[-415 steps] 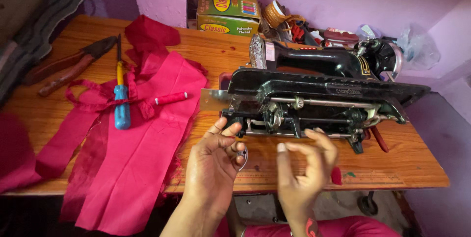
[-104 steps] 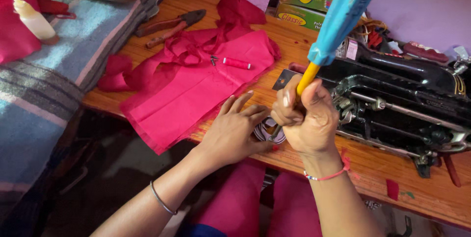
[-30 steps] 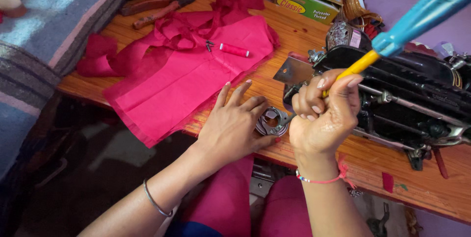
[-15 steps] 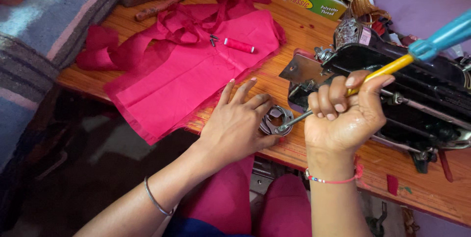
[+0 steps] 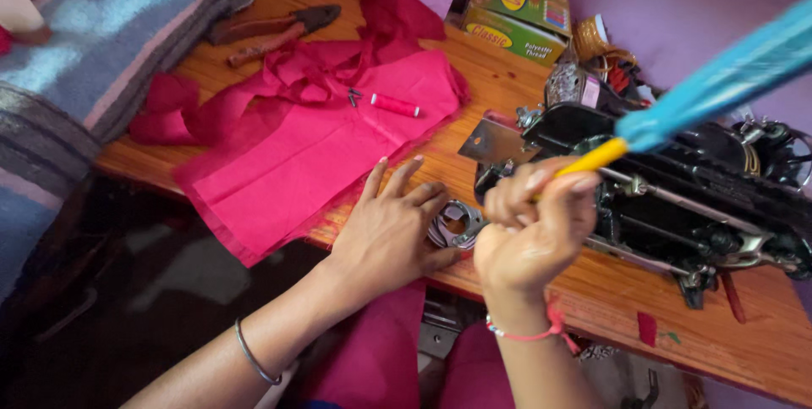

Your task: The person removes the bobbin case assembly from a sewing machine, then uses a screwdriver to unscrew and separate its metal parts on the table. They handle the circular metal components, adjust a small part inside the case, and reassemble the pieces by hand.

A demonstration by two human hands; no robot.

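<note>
At the far left, one striped blanket (image 5: 76, 62) is laid beside the wooden table (image 5: 761, 350). On the table's near-left part, one piece of pink fabric (image 5: 313, 155) is spread flat, seemingly pushed aside to free the working edge; one pair of pliers (image 5: 271, 28) is left beyond it, and one pink thread spool (image 5: 395, 104) is rested on the cloth. Near the table's front edge, one round metal part (image 5: 455, 225) is pinned down by the left hand (image 5: 391, 231), whose fingers are spread apart and pressed flat around the part, apparently to keep it from turning. Just to its right, the right hand (image 5: 533, 236) is closed in a fist around the shaft of one screwdriver (image 5: 677, 104), its yellow and blue handle tilted up and to the right; the tip is hidden behind the fist, so contact with the part cannot be told. Behind, one black sewing machine (image 5: 702, 206) is tipped back so its underside mechanism is exposed. Two thread boxes (image 5: 516, 7) are stacked against the purple wall.
</note>
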